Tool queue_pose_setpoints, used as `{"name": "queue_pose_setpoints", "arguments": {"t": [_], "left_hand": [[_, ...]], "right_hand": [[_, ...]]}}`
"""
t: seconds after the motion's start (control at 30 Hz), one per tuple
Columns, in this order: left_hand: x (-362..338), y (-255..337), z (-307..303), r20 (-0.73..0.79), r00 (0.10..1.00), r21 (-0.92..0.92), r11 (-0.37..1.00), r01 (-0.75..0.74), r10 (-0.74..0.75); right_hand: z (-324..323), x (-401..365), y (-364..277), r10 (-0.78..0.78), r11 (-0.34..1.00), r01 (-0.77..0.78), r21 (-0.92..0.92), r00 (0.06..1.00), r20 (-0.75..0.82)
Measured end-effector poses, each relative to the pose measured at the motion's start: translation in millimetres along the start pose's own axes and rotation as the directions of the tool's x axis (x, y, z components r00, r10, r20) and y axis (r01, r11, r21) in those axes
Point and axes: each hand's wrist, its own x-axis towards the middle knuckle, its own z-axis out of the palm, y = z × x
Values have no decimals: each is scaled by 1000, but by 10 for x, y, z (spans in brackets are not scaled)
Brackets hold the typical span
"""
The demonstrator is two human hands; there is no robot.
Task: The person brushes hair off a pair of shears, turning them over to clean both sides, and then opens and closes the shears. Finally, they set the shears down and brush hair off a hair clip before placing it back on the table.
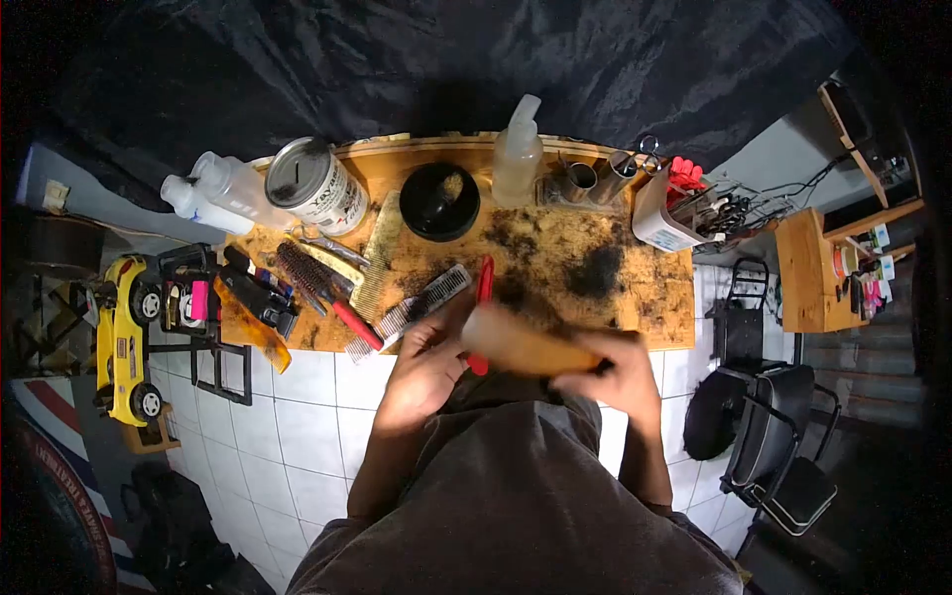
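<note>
My right hand is closed round one end of what looks like a tan brush, smeared by motion, with a pale tip pointing left. That tip overlaps the fingers of my left hand, which are closed on a slim red tool; its middle is hidden behind the brush. Just beyond my left hand, a grey comb lies on the wooden tabletop. A round hairbrush with a red handle rests to its left.
At the left are hair clippers, a labelled can and plastic bottles. A black bowl, a pump bottle, metal cups and a white container stand along the back. Dark hair clippings cover parts of the tabletop.
</note>
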Motion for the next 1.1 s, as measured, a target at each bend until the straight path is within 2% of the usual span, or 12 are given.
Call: {"name": "queue_pose_setpoints", "arguments": {"t": [0.07, 0.2, 0.27, 0.33, 0.43, 0.47, 0.53, 0.57, 0.73, 0.8, 0.93, 1.1], "left_hand": [[59, 0, -26, -86, 985, -1, 989, 151, -150], [-37, 68, 58, -20, 980, 208, 958, 198, -198], [-50, 63, 85, -2, 978, 88, 974, 208, -208], [-9, -36, -20, 30, 981, 40, 981, 190, -192], [23, -97, -28, 52, 998, -92, 996, -20, 25], [83, -95, -67, -74, 974, -130, 971, 202, -212], [68, -43, 72, -83, 988, -164, 980, 115, -130], [65, -264, -163, 32, 998, 5, 998, -63, 63], [51, -116, -52, 3, 977, -214, 954, 210, -215], [64, -137, -26, 12, 981, -263, 946, 191, -194], [156, -206, -85, 4, 1000, -236, 972, 6, -5], [125, -169, -81, 63, 991, -306, 942, 135, -122]], "right_hand": [[28, 21, -29, -146, 986, 154, -69, 983, 114], [-18, 138, 16, 183, 978, -198, -65, 964, -194], [-23, 201, 157, 56, 983, -116, -140, 926, -373], [-151, 177, 19, 142, 989, -145, 4, 964, -227], [-133, 85, 64, -79, 997, 78, 13, 988, 130], [-130, 99, 27, -139, 990, 132, 51, 969, 202], [-111, 111, -11, -45, 987, 81, -142, 970, 238], [-88, 139, 18, 11, 989, 10, -146, 990, 143], [-96, 365, 31, 106, 975, -152, -161, 958, -266], [-188, 325, 20, 153, 981, -173, -87, 968, -197], [-279, 324, 29, -163, 986, 166, 7, 955, 250], [-274, 577, 157, 88, 964, -113, -239, 990, -113]]}}
